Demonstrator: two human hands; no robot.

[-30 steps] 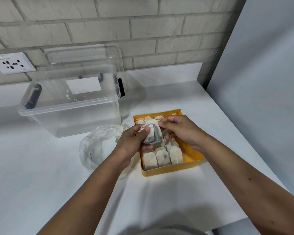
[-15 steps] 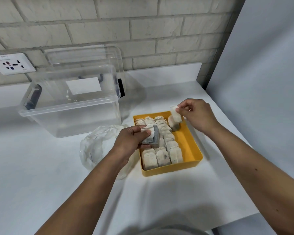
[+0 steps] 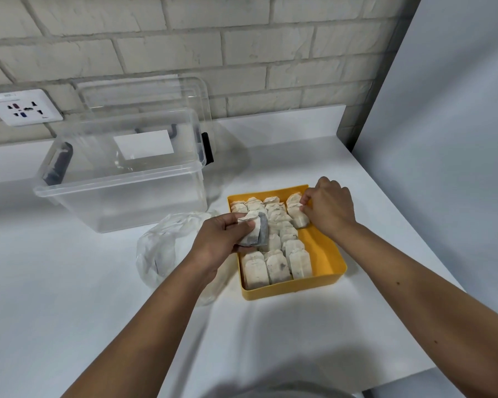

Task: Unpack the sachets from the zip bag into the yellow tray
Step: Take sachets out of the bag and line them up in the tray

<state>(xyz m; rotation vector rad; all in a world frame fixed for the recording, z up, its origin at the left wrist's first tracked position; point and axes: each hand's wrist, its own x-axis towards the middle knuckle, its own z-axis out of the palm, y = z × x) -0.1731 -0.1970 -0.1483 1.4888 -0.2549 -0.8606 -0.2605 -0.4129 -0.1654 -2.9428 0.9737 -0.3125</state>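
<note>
The sachets (image 3: 273,265) look light, soft and easily torn, so I'd pinch them by the edges. My left hand (image 3: 222,239) grips a few over the yellow tray (image 3: 322,249). My right hand (image 3: 328,211) pinches one in its far row. The zip bag (image 3: 167,245) lies crumpled just beside the tray on the counter (image 3: 69,282).

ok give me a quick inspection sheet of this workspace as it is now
surface: white table, bearing everything
job's things: yellow tray holding rows of sachets, its right strip partly bare; crumpled zip bag left of it, a dark shape inside
clutter: clear storage box, open; its lid leaning behind
grippers: left hand grips a held stack of sachets over the tray's left edge; right hand pinches a single sachet at the tray's far right
cables: nothing seen
surroundings: brick wall, wall socket, grey panel at right
</note>
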